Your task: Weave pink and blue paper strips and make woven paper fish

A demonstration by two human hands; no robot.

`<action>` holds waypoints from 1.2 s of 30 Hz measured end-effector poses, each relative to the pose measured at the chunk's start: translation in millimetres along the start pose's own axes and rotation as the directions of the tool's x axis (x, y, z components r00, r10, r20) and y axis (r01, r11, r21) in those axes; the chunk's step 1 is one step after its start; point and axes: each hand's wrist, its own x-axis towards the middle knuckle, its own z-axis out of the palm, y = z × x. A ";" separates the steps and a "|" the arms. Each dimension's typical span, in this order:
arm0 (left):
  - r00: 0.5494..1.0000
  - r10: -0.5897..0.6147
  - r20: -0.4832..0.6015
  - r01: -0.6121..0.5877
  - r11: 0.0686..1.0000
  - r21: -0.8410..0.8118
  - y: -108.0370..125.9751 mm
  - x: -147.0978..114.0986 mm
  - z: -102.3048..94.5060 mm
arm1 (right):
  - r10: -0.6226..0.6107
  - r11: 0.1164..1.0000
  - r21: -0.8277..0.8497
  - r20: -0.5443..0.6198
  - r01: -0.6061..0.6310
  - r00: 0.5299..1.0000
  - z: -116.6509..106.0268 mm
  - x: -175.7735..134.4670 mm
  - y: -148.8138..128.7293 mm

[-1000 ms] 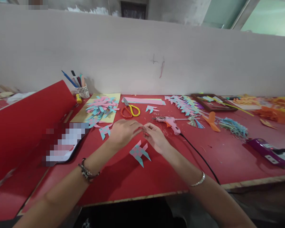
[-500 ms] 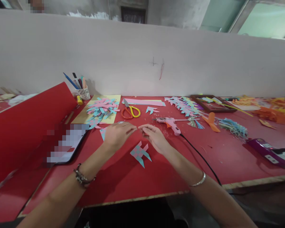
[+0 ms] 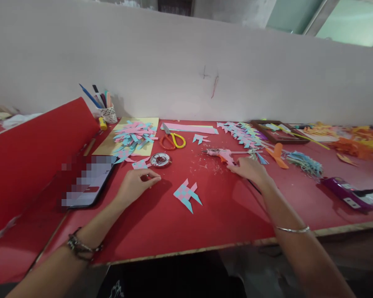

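Observation:
My right hand (image 3: 252, 171) has its fingers closed at the handle of a pink hot glue gun (image 3: 221, 155), which lies on the red table with its nozzle pointing left. My left hand (image 3: 136, 185) hovers to the left, thumb and fingertips pinched together; whatever is between them is too small to make out. Between the hands lies a woven paper fish (image 3: 184, 193) in pink and light blue. Just beyond my left hand sit a round spool of dark thread (image 3: 161, 159) and another woven paper piece (image 3: 140, 164).
Scissors (image 3: 173, 141), a small paper fish (image 3: 200, 138) and paper strips (image 3: 189, 128) lie farther back. A strip pile (image 3: 135, 136) and a phone (image 3: 93, 182) are left. Rows of paper fish (image 3: 240, 134), an orange paper piece (image 3: 277, 156) and a purple power strip (image 3: 345, 193) are right.
My hands, close together before, have parted. The right moved right onto the glue gun's handle; the left drew back left and lower, uncovering the thread spool. The woven fish stays on the table.

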 end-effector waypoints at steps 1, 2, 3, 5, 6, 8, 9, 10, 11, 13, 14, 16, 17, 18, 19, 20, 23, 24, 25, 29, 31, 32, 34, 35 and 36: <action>1.000 -0.010 0.013 0.010 1.000 -0.026 -0.4 0.1 0.5 | -0.025 0.999 0.025 -0.002 0.025 1.000 6.0 3.0 1.7; 0.999 -0.017 0.027 0.018 0.999 -0.045 -0.4 -0.3 0.9 | -0.043 0.997 0.060 -0.022 0.044 0.999 12.0 6.2 2.8; 0.999 -0.023 0.039 0.025 0.998 -0.055 -0.2 -1.0 1.2 | -0.055 0.994 0.094 -0.041 0.058 0.998 17.5 9.1 3.4; 0.998 -0.029 0.050 0.032 0.998 -0.053 -0.3 -2.6 1.4 | -0.058 0.987 0.149 -0.072 0.068 0.996 25.5 13.5 3.9; 0.999 -0.024 0.047 0.026 0.999 -0.041 -0.9 -3.1 1.3 | -0.057 0.984 0.167 -0.079 0.070 0.995 27.8 14.6 3.9; 1.000 0.023 0.016 -0.024 1.000 0.016 -2.8 -2.3 0.6 | -0.057 0.979 0.189 -0.099 0.075 0.993 29.5 14.9 3.9; 0.998 0.062 -0.011 -0.062 0.996 0.065 -3.9 -0.8 0.2 | -0.055 0.979 0.191 -0.107 0.075 0.993 29.5 14.3 3.9; 0.994 0.102 -0.039 -0.097 0.987 0.126 -4.8 1.5 0.0 | -0.050 0.980 0.186 -0.109 0.070 0.993 29.3 13.6 3.8; 0.989 0.136 -0.061 -0.122 0.973 0.197 -5.5 4.5 0.0 | -0.046 0.981 0.181 -0.106 0.065 0.993 29.0 12.8 3.7; 0.984 0.164 -0.074 -0.131 0.934 0.334 -5.2 11.8 1.0 | -0.043 0.982 0.177 -0.100 0.061 0.994 28.8 11.5 3.4; 0.985 0.162 -0.065 -0.125 0.914 0.386 -4.2 15.7 2.1 | -0.046 0.982 0.178 -0.102 0.063 0.994 29.0 11.2 3.4; 0.988 0.150 -0.035 -0.119 0.886 0.447 -1.0 22.9 5.4 | -0.059 0.981 0.176 -0.112 0.078 0.992 29.8 11.4 3.6; 0.989 0.148 -0.028 -0.119 0.881 0.457 0.7 25.8 7.3 | -0.065 0.982 0.170 -0.115 0.084 0.991 30.3 11.7 3.8; 0.988 0.149 -0.030 -0.119 0.882 0.455 2.3 28.2 9.1 | -0.068 0.983 0.162 -0.115 0.086 0.991 30.9 12.2 4.1; 0.987 0.154 -0.037 -0.122 0.887 0.446 3.5 30.0 10.6 | -0.071 0.984 0.156 -0.115 0.088 0.991 31.4 12.8 4.5; 0.986 0.159 -0.041 -0.126 0.892 0.435 4.2 31.2 11.6 | -0.074 0.984 0.156 -0.115 0.091 0.991 31.9 13.3 4.9; 0.984 0.176 -0.026 -0.150 0.898 0.413 3.5 32.4 12.1 | -0.084 0.980 0.169 -0.132 0.106 0.988 33.3 14.4 6.0; 0.984 0.177 -0.026 -0.151 0.900 0.410 2.7 32.3 11.7 | -0.088 0.979 0.170 -0.136 0.110 0.987 33.7 14.6 6.3; 0.984 0.176 -0.029 -0.149 0.901 0.407 2.0 32.1 11.4 | -0.089 0.980 0.167 -0.138 0.112 0.986 33.9 14.6 6.6; 0.987 0.160 -0.001 -0.149 0.918 0.366 3.0 31.7 9.8 | -0.090 0.981 0.161 -0.123 0.109 0.988 33.8 14.0 7.4; 0.987 0.159 -0.007 -0.150 0.940 0.305 6.0 31.0 2.8 | -0.093 0.978 0.174 -0.116 0.112 0.989 33.4 13.7 7.6; 0.987 0.159 -0.036 -0.143 0.952 0.271 7.0 29.9 -4.3 | -0.094 0.977 0.180 -0.114 0.114 0.989 33.2 13.6 7.7; 0.984 0.144 -0.102 -0.117 0.966 0.229 5.1 26.0 -26.9 | -0.096 0.975 0.187 -0.111 0.115 0.989 33.2 13.7 7.9; 0.979 0.122 -0.163 -0.082 0.969 0.233 1.1 23.3 -41.5 | -0.098 0.975 0.188 -0.112 0.118 0.989 33.3 13.8 7.9; 0.976 0.095 -0.198 -0.045 0.969 0.245 -5.2 20.5 -57.2 | -0.102 0.975 0.186 -0.116 0.122 0.988 33.5 14.0 8.0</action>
